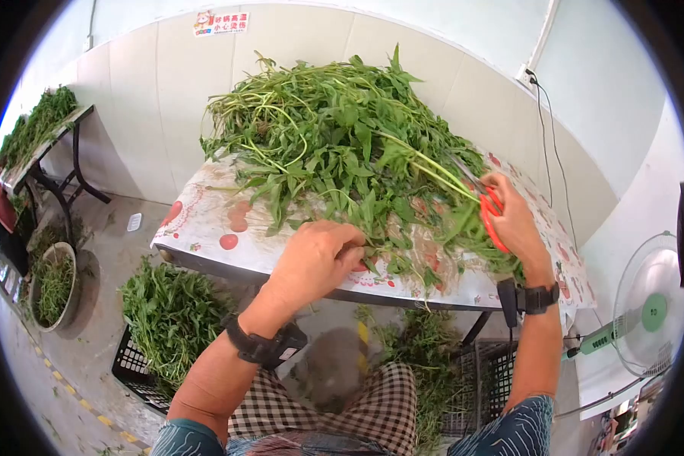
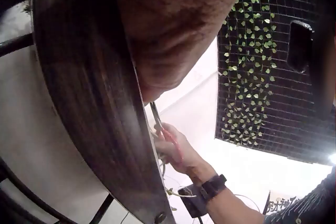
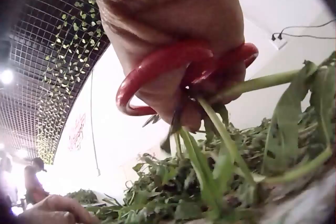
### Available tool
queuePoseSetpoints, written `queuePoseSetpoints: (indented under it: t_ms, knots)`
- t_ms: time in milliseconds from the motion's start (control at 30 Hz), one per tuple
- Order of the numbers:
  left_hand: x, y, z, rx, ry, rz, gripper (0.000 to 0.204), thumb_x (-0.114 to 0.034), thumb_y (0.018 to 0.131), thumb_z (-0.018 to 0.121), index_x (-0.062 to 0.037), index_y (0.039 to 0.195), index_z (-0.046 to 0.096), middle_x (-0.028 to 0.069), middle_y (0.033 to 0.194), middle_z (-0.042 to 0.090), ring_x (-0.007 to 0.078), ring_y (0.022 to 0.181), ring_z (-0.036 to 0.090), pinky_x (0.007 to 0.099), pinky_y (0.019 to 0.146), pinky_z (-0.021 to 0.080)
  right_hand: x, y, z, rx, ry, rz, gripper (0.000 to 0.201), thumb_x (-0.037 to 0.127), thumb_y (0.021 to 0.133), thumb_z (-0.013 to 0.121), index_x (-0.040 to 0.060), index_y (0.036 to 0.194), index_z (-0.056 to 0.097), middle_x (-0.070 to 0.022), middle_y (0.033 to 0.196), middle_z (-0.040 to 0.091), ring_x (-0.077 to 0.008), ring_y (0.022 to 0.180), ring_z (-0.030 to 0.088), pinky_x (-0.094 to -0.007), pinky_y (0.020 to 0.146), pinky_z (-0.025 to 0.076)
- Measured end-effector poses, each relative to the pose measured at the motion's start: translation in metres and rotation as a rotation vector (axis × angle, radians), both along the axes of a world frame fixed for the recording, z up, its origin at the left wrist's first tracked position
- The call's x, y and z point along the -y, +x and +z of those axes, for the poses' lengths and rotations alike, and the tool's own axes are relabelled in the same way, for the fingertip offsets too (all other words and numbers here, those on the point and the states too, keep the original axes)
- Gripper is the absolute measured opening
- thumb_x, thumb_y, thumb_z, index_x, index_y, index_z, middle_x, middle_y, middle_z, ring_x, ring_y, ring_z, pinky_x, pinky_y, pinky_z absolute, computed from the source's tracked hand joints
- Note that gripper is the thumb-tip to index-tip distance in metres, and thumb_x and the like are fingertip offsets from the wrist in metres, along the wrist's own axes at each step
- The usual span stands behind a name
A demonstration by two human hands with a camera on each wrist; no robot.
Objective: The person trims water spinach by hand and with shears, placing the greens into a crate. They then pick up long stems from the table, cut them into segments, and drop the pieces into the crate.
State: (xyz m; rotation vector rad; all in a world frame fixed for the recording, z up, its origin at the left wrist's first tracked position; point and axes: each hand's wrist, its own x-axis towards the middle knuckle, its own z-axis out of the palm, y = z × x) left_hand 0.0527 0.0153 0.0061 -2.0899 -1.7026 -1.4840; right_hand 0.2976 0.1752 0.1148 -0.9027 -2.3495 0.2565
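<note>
My right hand (image 1: 514, 220) grips red-handled scissors (image 1: 492, 216), fingers through the loops and blades pointing to the pile. Green stems (image 3: 226, 134) come out from under its fingers in the right wrist view. My left hand (image 1: 319, 254) is at the table's front edge with bent fingers, its fingertips beside loose leaves; I cannot tell whether it pinches a stem. In the left wrist view the tabletop edge hides those fingertips. A large heap of leafy green stems (image 1: 319, 114) covers the back of the table (image 1: 205, 205), which has a white patterned cloth with red prints.
Below the table, a black crate (image 1: 133, 365) full of greens stands at left, another crate (image 1: 498, 372) at right. More greens (image 1: 422, 342) lie between them. A fan (image 1: 646, 311) stands at right. Farther left are a basin (image 1: 72, 304) and a second table (image 1: 76, 118) with greens.
</note>
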Motion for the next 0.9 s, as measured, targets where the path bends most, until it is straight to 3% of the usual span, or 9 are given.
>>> queuePoseSetpoints:
  t_ms: [200,300,333,433,533,633,667,767,900]
  knots:
    - [-0.001,-0.001,-0.002,-0.011,-0.003,-0.001,0.010,-0.008,0.076,0.062,-0.0022,0.084,0.062,0.0135,0.078,0.063,0.0319,0.076,0.059,0.0390,0.070,0.047,0.003,0.070,-0.015,-0.264,0.008,-0.175,0.045,-0.008,0.076,0.053,0.0054,0.118,0.046,-0.0122,0.113,0.056,-0.0224,0.109,0.054,-0.0305,0.092,0.041]
    - [-0.002,0.001,-0.002,-0.002,-0.007,0.004,0.011,-0.009,0.076,0.062,-0.0025,0.085,0.062,0.0134,0.078,0.063,0.0317,0.076,0.059,0.0388,0.070,0.047,-0.006,0.087,-0.022,-0.450,0.164,-0.213,0.047,-0.009,0.075,0.054,0.0044,0.119,0.046,-0.0110,0.116,0.054,-0.0201,0.110,0.053,-0.0304,0.092,0.041]
    - [-0.002,0.003,-0.001,-0.003,-0.012,0.008,0.011,-0.009,0.076,0.062,-0.0026,0.085,0.062,0.0134,0.078,0.063,0.0316,0.077,0.059,0.0387,0.070,0.047,-0.003,0.088,-0.016,-0.461,0.073,-0.298,0.047,-0.010,0.074,0.054,0.0025,0.119,0.045,-0.0109,0.116,0.054,-0.0202,0.108,0.053,-0.0307,0.089,0.043]
    - [0.000,0.004,0.001,-0.002,-0.020,0.022,0.010,-0.009,0.076,0.062,-0.0031,0.085,0.062,0.0132,0.078,0.063,0.0314,0.077,0.059,0.0383,0.070,0.047,-0.012,0.085,-0.021,-0.475,0.351,-0.224,0.044,-0.007,0.075,0.054,0.0043,0.117,0.046,-0.0118,0.107,0.058,-0.0238,0.100,0.058,-0.0315,0.084,0.045]
    - [0.001,0.004,0.000,0.007,-0.021,0.021,0.010,-0.010,0.077,0.062,-0.0034,0.085,0.062,0.0128,0.078,0.063,0.0312,0.077,0.059,0.0380,0.070,0.047,-0.007,0.078,-0.019,-0.102,0.154,-0.213,0.040,-0.001,0.077,0.055,0.0063,0.115,0.048,-0.0143,0.101,0.061,-0.0291,0.096,0.060,-0.0333,0.082,0.045]
    - [0.002,0.004,0.001,0.016,-0.037,0.012,0.011,-0.010,0.077,0.062,-0.0035,0.085,0.062,0.0124,0.079,0.063,0.0310,0.077,0.059,0.0380,0.070,0.047,-0.015,0.078,-0.032,0.198,0.115,-0.163,0.037,0.004,0.077,0.055,0.0078,0.114,0.050,-0.0163,0.099,0.062,-0.0324,0.097,0.060,-0.0345,0.085,0.045]
    - [0.001,0.003,0.001,0.012,-0.033,0.008,0.011,-0.010,0.077,0.062,-0.0035,0.085,0.062,0.0123,0.079,0.063,0.0310,0.077,0.059,0.0380,0.070,0.047,-0.016,0.081,-0.036,0.178,0.065,-0.182,0.038,0.004,0.077,0.055,0.0072,0.115,0.049,-0.0151,0.101,0.063,-0.0320,0.102,0.059,-0.0363,0.085,0.045]
    - [0.001,0.001,-0.002,-0.002,-0.005,0.009,0.011,-0.011,0.077,0.062,-0.0036,0.085,0.062,0.0121,0.079,0.063,0.0308,0.077,0.059,0.0378,0.070,0.047,-0.024,0.092,-0.040,0.002,0.103,-0.165,0.038,0.006,0.078,0.057,0.0072,0.115,0.049,-0.0133,0.096,0.063,-0.0250,0.091,0.063,-0.0332,0.079,0.047]
    - [-0.001,0.003,-0.001,0.019,-0.037,0.014,0.010,-0.010,0.077,0.062,-0.0035,0.085,0.062,0.0123,0.078,0.063,0.0305,0.077,0.059,0.0377,0.070,0.047,-0.010,0.091,-0.011,-0.300,-0.110,-0.347,0.042,0.011,0.077,0.065,0.0022,0.115,0.050,-0.0112,0.091,0.063,-0.0148,0.077,0.060,-0.0267,0.071,0.046]
